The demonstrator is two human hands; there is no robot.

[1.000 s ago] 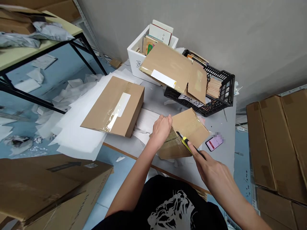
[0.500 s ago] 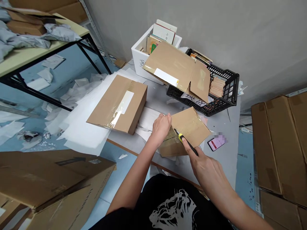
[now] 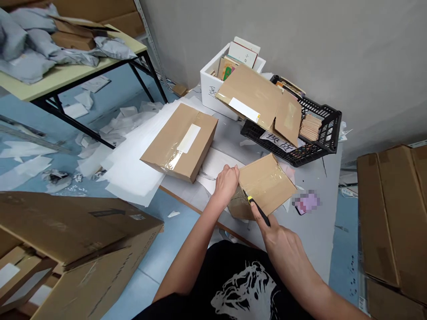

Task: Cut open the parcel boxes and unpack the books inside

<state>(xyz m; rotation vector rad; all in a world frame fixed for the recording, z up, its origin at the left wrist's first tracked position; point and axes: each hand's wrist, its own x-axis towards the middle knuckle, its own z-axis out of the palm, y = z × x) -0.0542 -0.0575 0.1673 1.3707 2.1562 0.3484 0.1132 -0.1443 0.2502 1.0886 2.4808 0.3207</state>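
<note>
A small brown cardboard box [image 3: 267, 184] with clear tape on it sits tilted on the grey table, close in front of me. My left hand [image 3: 227, 181] is closed at the box's far left edge, its fingers curled against the cardboard. In my right hand [image 3: 282, 242] is a black and yellow box cutter [image 3: 259, 211], gripped by its handle. The cutter's tip meets the taped edge of the box, just below my left hand. A larger taped box [image 3: 180, 142] with a white label stands to the left.
Behind are a white bin [image 3: 215, 95] of books and a black crate [image 3: 328, 129], with an opened carton [image 3: 256, 98] across them. A phone [image 3: 302, 206] lies right of the box. White paper sheets [image 3: 133, 164] overhang the table's left side. Big cartons [image 3: 383, 213] flank me.
The box cutter has moved a little down along the box's edge toward me. My left hand stays at the edge. The whole view has swung slightly left.
</note>
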